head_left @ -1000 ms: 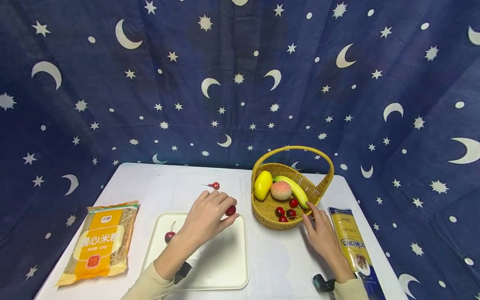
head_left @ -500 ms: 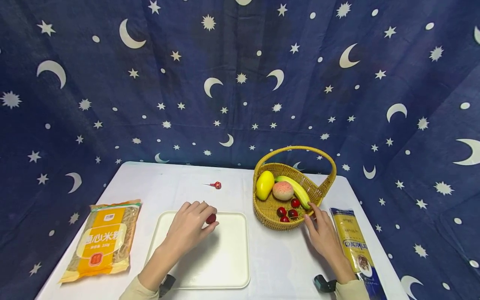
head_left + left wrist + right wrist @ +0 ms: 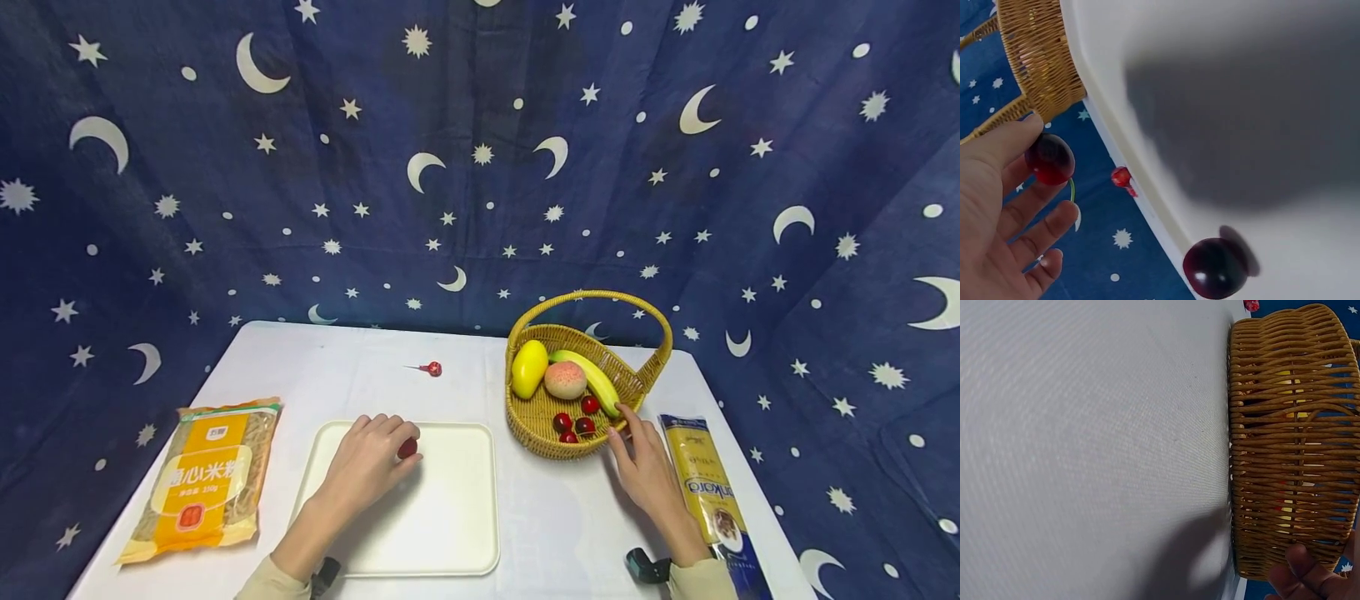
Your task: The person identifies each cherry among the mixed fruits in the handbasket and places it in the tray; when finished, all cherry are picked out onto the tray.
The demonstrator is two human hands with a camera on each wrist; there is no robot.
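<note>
Over the white tray, near nine o'clock from the basket, holds a red cherry pinched in the left hand, now moved toward eight, so farther from the basket. Grips the basket at four with the right hand.
</note>
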